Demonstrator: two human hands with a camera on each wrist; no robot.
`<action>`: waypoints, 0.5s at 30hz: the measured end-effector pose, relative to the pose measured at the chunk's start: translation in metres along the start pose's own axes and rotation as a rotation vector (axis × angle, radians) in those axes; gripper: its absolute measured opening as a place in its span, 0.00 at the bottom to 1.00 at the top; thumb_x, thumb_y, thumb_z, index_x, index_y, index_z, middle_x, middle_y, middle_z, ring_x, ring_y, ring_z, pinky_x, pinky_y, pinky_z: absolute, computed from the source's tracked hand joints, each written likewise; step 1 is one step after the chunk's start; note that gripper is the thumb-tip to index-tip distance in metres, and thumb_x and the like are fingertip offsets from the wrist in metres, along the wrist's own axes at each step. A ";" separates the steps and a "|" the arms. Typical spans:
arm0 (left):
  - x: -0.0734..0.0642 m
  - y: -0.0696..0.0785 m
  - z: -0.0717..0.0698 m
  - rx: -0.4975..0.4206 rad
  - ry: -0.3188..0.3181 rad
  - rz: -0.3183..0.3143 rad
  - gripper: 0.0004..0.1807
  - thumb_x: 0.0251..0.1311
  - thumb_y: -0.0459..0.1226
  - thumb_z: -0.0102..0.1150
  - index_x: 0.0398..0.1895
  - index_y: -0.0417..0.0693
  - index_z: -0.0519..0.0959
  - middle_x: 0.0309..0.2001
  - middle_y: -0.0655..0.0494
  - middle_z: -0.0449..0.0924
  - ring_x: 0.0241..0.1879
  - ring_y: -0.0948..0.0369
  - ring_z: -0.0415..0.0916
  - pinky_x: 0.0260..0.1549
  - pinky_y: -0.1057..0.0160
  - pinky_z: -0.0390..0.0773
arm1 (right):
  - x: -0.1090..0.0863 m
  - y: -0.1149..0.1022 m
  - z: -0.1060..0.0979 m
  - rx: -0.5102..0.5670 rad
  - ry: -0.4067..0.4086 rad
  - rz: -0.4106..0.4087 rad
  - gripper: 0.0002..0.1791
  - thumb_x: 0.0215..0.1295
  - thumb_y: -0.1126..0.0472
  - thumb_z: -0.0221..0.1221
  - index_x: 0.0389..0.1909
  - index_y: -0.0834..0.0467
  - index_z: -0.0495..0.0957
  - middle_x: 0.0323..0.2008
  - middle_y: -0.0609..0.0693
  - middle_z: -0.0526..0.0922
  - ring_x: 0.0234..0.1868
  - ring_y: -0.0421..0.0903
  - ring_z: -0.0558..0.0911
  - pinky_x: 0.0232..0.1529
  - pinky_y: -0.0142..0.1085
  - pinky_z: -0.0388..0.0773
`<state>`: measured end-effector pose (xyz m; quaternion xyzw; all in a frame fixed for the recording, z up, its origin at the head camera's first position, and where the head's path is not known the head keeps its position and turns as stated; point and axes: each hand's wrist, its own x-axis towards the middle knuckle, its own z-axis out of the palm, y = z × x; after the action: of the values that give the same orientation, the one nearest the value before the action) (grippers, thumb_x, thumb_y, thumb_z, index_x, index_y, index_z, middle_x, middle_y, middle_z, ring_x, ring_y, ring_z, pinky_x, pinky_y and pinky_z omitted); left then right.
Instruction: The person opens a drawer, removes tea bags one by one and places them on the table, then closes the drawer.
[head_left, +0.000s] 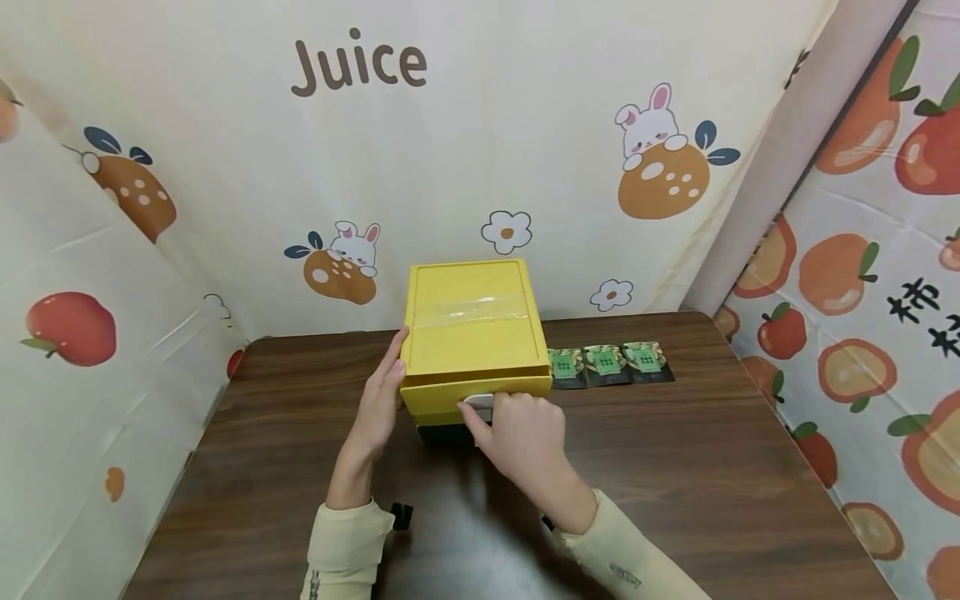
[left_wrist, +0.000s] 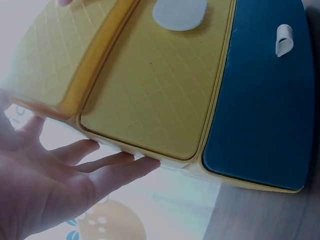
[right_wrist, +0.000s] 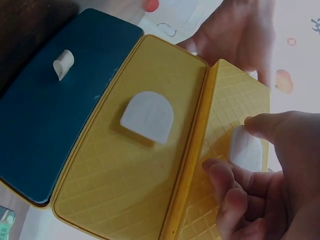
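A small yellow drawer cabinet [head_left: 468, 342] stands on the table, a strip of clear tape across its top. Its top drawer [right_wrist: 212, 145] juts out a little past the middle drawer [left_wrist: 155, 85], showing a narrow gap under the cabinet's top. My right hand [head_left: 528, 437] holds the top drawer's white handle [right_wrist: 245, 147], thumb on one side and curled fingers on the other. Against the cabinet's left side, my left hand [head_left: 377, 417] rests with straight fingers. The bottom drawer [left_wrist: 262, 100] is dark teal with a curled white tab [left_wrist: 284, 41].
Three black and green packets [head_left: 607, 364] lie in a row to the right of the cabinet. The brown wooden table [head_left: 675, 483] runs back to a printed curtain [head_left: 450, 167], with more fruit-patterned cloth [head_left: 840, 275] along the sides.
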<state>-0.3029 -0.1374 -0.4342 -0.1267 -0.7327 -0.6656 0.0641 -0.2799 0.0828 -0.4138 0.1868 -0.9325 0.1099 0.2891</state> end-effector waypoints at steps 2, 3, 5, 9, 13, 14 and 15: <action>0.000 0.000 0.000 -0.007 0.000 -0.008 0.27 0.77 0.49 0.32 0.77 0.66 0.51 0.75 0.60 0.49 0.62 0.51 0.64 0.48 0.56 0.76 | 0.003 0.001 0.000 0.003 -0.021 0.010 0.37 0.61 0.31 0.55 0.04 0.50 0.56 0.06 0.42 0.51 0.06 0.40 0.56 0.07 0.33 0.48; 0.000 0.001 0.000 -0.005 0.001 -0.013 0.27 0.77 0.49 0.32 0.77 0.66 0.51 0.75 0.61 0.49 0.63 0.51 0.63 0.48 0.54 0.75 | 0.004 0.001 0.001 0.006 -0.030 0.015 0.37 0.61 0.31 0.55 0.04 0.50 0.56 0.06 0.42 0.52 0.06 0.40 0.56 0.07 0.33 0.49; 0.000 0.002 0.001 -0.007 0.001 -0.019 0.27 0.77 0.50 0.32 0.77 0.66 0.51 0.75 0.61 0.48 0.64 0.51 0.62 0.50 0.49 0.74 | 0.007 0.002 0.001 0.012 -0.043 0.022 0.37 0.61 0.31 0.55 0.04 0.50 0.57 0.06 0.42 0.53 0.06 0.41 0.57 0.07 0.33 0.49; 0.000 0.003 0.001 -0.009 0.005 -0.028 0.27 0.76 0.51 0.32 0.76 0.67 0.51 0.75 0.61 0.48 0.65 0.50 0.60 0.51 0.41 0.71 | 0.010 0.003 0.003 0.016 -0.050 0.025 0.36 0.61 0.31 0.55 0.05 0.49 0.58 0.06 0.42 0.54 0.06 0.40 0.58 0.07 0.33 0.50; -0.001 0.003 0.001 -0.012 0.005 -0.022 0.27 0.76 0.51 0.33 0.76 0.68 0.51 0.75 0.60 0.48 0.66 0.49 0.59 0.51 0.36 0.68 | 0.012 0.003 0.007 0.013 -0.043 0.032 0.36 0.61 0.31 0.55 0.05 0.49 0.58 0.05 0.42 0.54 0.06 0.40 0.57 0.07 0.33 0.50; -0.001 0.003 0.001 -0.012 0.003 -0.021 0.27 0.76 0.51 0.33 0.76 0.68 0.51 0.75 0.60 0.48 0.66 0.48 0.58 0.51 0.35 0.67 | 0.013 0.003 0.008 0.014 -0.043 0.034 0.36 0.61 0.31 0.56 0.05 0.50 0.58 0.05 0.42 0.54 0.06 0.40 0.57 0.07 0.33 0.50; -0.001 0.003 0.001 -0.013 0.003 -0.021 0.27 0.76 0.51 0.33 0.76 0.68 0.52 0.75 0.60 0.48 0.66 0.48 0.58 0.51 0.34 0.67 | 0.013 0.002 0.008 0.016 -0.040 0.035 0.36 0.60 0.31 0.56 0.04 0.50 0.58 0.05 0.42 0.54 0.06 0.41 0.57 0.07 0.33 0.50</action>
<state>-0.3006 -0.1366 -0.4313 -0.1185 -0.7297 -0.6710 0.0575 -0.2949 0.0786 -0.4134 0.1749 -0.9402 0.1189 0.2669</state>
